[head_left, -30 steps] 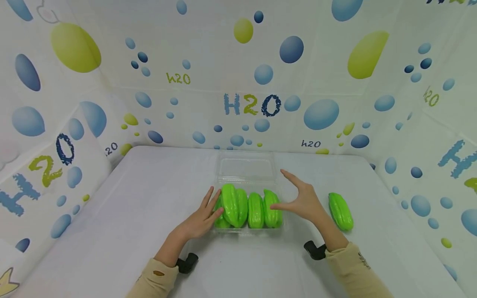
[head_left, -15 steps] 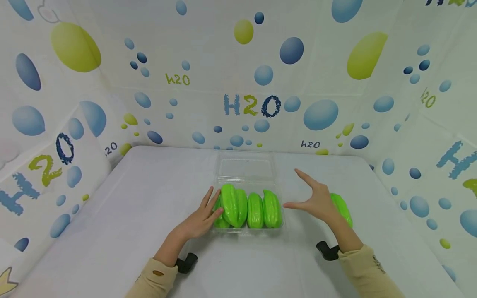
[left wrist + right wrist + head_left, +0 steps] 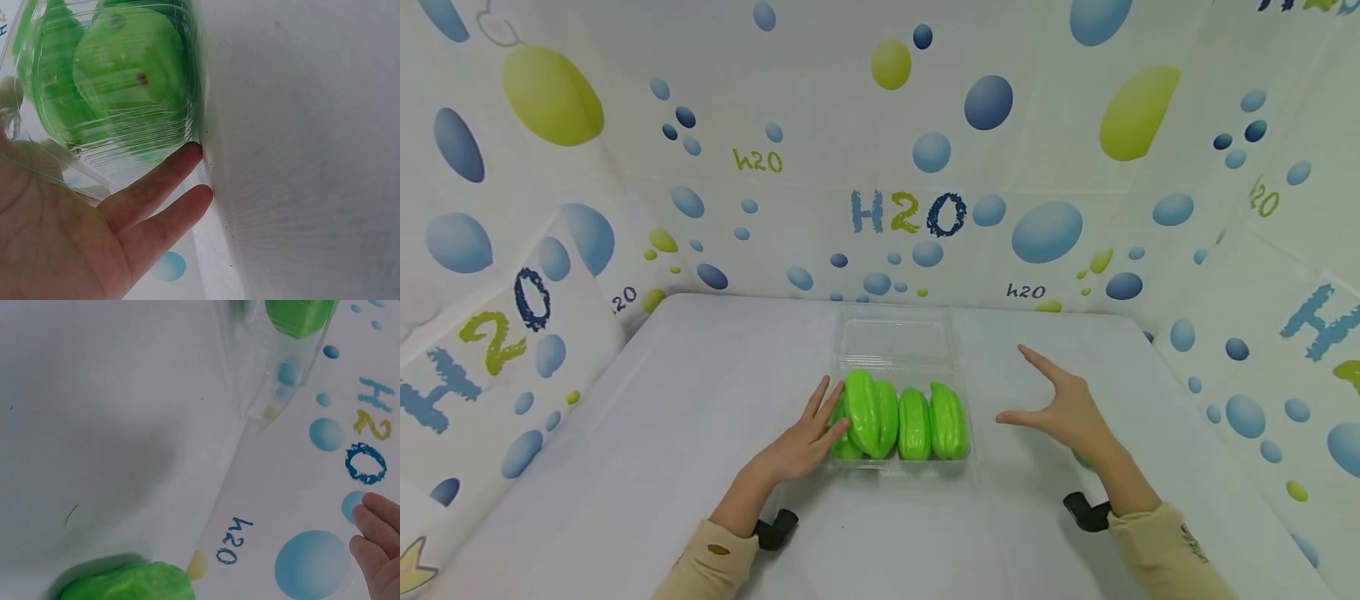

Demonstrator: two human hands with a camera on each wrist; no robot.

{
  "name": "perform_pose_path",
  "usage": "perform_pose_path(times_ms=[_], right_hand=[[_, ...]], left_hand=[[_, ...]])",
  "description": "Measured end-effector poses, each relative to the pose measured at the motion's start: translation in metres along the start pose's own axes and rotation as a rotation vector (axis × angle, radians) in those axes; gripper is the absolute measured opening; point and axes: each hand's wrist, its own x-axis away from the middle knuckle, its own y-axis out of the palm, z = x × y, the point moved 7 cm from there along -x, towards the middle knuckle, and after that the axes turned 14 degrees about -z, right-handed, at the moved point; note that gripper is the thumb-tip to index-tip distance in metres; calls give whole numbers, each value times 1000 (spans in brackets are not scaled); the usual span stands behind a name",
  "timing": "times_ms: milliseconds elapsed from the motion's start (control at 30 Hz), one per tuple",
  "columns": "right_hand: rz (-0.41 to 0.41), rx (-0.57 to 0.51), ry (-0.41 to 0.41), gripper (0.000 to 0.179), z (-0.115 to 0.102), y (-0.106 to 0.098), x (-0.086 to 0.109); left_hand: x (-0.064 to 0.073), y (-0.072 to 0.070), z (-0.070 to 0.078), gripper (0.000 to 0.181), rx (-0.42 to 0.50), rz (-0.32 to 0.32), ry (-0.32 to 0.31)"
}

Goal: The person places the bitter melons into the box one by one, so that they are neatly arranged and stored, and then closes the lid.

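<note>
A clear plastic clamshell box [image 3: 891, 465] stands mid-table, its lid [image 3: 895, 337] folded back behind it. Several bright green, glossy, ridged, elongated vegetables [image 3: 913, 425] lie side by side in it, one raised on the left. My left hand [image 3: 805, 442] rests at the box's left side with fingers extended; in the left wrist view two fingertips reach the table beside the box wall [image 3: 150, 134]. To the right, my right hand [image 3: 1067, 412] hovers with thumb and fingers spread wide, holding nothing. Below it lies one loose green vegetable [image 3: 131, 584], mostly hidden by the hand and forearm in the head view.
A white cloth covers the table [image 3: 700, 358]. Behind and at both sides rises a white curtain [image 3: 820, 108] printed with blue and green bubbles and "H2O". Black wrist cameras [image 3: 777, 529] sit below each hand, beside beige sleeves [image 3: 711, 558].
My right hand has moved rightward, away from the box and over the loose green vegetable, its fingers still spread. The left hand, box and vegetables in it stay put.
</note>
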Motion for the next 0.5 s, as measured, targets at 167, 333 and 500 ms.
perform_pose_path(times_ms=[167, 333, 500], right_hand=[[-10, 18, 21, 102, 9, -6, 6], [-32, 38, 47, 104, 18, -12, 11], [-41, 57, 82, 105, 30, -17, 16]], left_hand=[[0, 0, -1, 63, 4, 1, 0], [-1, 1, -2, 64, 5, 0, 6], [-1, 1, -2, 63, 5, 2, 5]])
